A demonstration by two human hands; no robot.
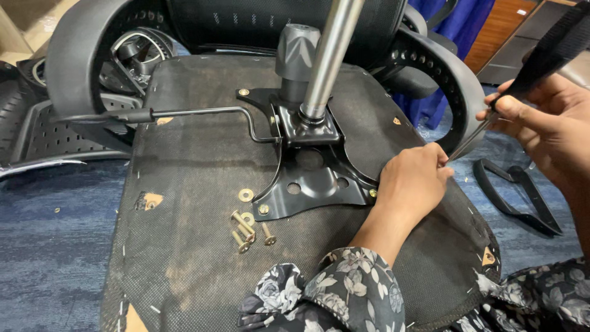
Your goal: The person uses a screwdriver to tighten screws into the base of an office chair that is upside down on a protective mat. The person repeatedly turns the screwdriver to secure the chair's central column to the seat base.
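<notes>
Currently your left hand (413,181) is pinching the screwdriver (476,136) tip at the black plate (307,184), right hand (547,123) gripping its handle, shaft slanting up-right.

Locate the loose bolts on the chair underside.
In the head view, the loose bolts lie left of centre on the seat bottom, just below-left of the black metal plate.

2 bare hands (413,178), dark sleeves (344,289) with pale floral print

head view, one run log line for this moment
left hand: on mounting plate corner | right hand: holds screwdriver | loose bolts on seat underside
</notes>
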